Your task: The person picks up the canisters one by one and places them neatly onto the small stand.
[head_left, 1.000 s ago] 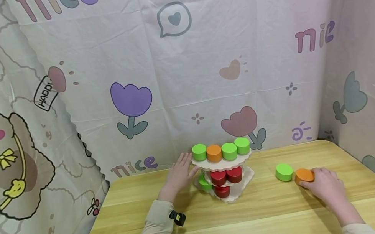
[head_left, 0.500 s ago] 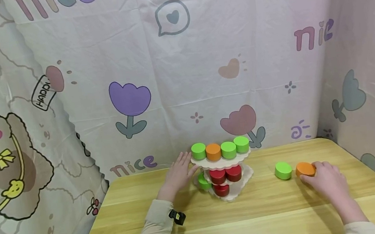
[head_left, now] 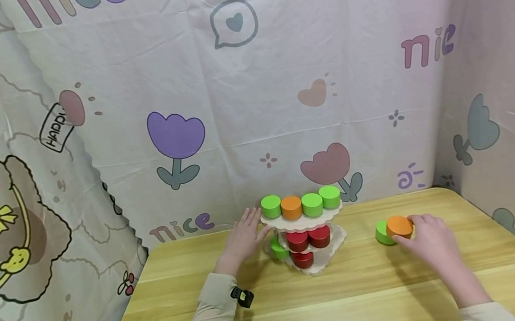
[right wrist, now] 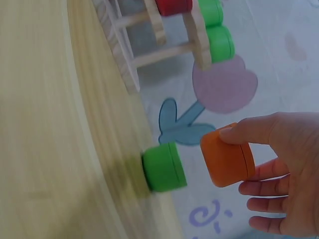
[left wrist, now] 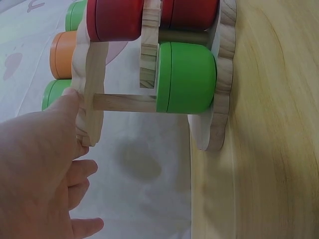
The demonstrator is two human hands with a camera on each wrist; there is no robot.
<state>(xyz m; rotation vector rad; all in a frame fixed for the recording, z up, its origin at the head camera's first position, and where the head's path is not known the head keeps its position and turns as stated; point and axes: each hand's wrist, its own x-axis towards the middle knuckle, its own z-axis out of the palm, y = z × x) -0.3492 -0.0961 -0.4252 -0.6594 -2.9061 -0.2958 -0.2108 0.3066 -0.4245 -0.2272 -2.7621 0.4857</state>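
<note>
My right hand (head_left: pixel 431 240) pinches an orange round toy block (right wrist: pixel 223 157) between thumb and fingers, raised off the table. Near it a green round block (right wrist: pixel 163 168) stands on the table, partly covered by the orange one in the head view. At the table's middle is a tiered wooden stand (head_left: pixel 300 223) with scalloped shelves. Green and orange blocks line its top shelf, such as an orange one (head_left: pixel 291 208); red blocks (head_left: pixel 298 241) and a green one (left wrist: pixel 187 77) sit lower. My left hand (head_left: pixel 243 240), fingers fairly straight, touches the top shelf's left edge with its thumb.
The wooden table (head_left: pixel 349 298) ends at a printed cloth backdrop (head_left: pixel 251 103) behind the stand. Another cloth wall (head_left: pixel 514 152) rises along the right side. Bare tabletop lies between the stand and the green block.
My right hand has lifted the orange block off the table and carried it left, towards the green block. The left hand stays at the stand, and the head view has shifted slightly.
</note>
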